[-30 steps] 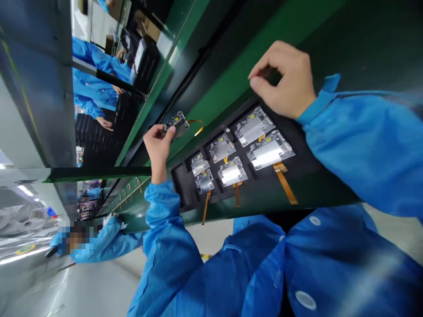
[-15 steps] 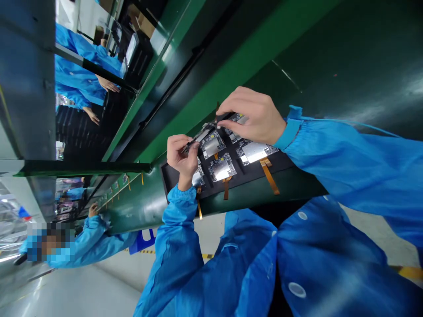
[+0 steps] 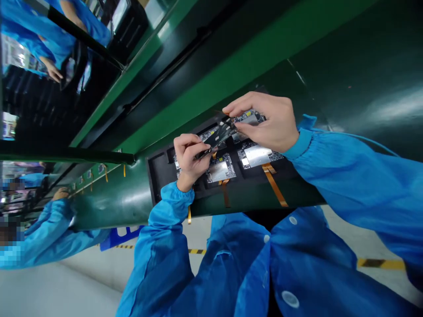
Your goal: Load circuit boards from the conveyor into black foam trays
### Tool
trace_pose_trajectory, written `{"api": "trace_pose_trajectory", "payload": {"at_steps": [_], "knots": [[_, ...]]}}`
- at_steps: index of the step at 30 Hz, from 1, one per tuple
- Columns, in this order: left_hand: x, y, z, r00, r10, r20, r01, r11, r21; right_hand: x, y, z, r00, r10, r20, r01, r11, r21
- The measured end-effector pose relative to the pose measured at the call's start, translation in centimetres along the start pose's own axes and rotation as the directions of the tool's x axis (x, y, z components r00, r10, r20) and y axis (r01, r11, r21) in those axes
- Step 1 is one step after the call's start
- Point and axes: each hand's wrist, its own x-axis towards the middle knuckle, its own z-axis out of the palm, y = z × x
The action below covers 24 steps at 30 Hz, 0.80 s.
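Note:
Between my two hands a dark circuit board [image 3: 218, 134] is held tilted above a black tray [image 3: 155, 176]. My left hand [image 3: 191, 157] grips its left end between thumb and fingers. At its right end, the thumb and fingertips of my right hand [image 3: 269, 121] pinch it. Several boards with silver shields lie in the tray, among them one below the held board [image 3: 220, 171] and one under my right hand [image 3: 257, 155]. An orange flex cable [image 3: 276, 187] hangs over the tray's front edge.
The tray rests on a green bench [image 3: 128, 198]. Further left, a co-worker's sleeve [image 3: 49, 229] reaches to the bench. Another person's hand [image 3: 53, 70] is beyond the frame posts at upper left. A blue plastic container [image 3: 117, 237] stands below the bench edge.
The view has shifted, showing more of the tray's left end. The held board now shows its dark flat face, and both hands have moved slightly right in the picture.

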Motion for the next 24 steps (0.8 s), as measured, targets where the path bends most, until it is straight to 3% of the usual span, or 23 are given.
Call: {"api": "trace_pose_trajectory", "payload": {"at_steps": [4,10,16,21,24], "knots": [[0.4,0.4,0.2,0.999,-0.031,0.025,0.031,1.0,-0.004,-0.1,-0.1,-0.1,0.998,0.058,-0.004,-0.058,0.998,0.015],[1.4,1.5,0.4,0.999,-0.026,0.023,0.029,0.981,-0.192,0.0,-0.1,-0.4,0.999,0.052,-0.004,-0.052,0.999,-0.007],[1.4,1.7,0.6,0.987,-0.158,0.027,0.159,0.957,-0.242,0.1,0.0,-0.2,0.999,0.022,0.039,-0.02,0.999,-0.049],[1.1,1.3,0.7,0.947,-0.316,0.051,0.318,0.91,-0.266,0.0,0.0,0.0,0.997,0.022,0.075,-0.014,0.994,-0.106],[0.8,1.1,0.8,0.941,-0.328,0.089,0.339,0.893,-0.296,-0.1,0.2,-0.2,0.995,0.053,0.083,-0.044,0.993,-0.112]]}}
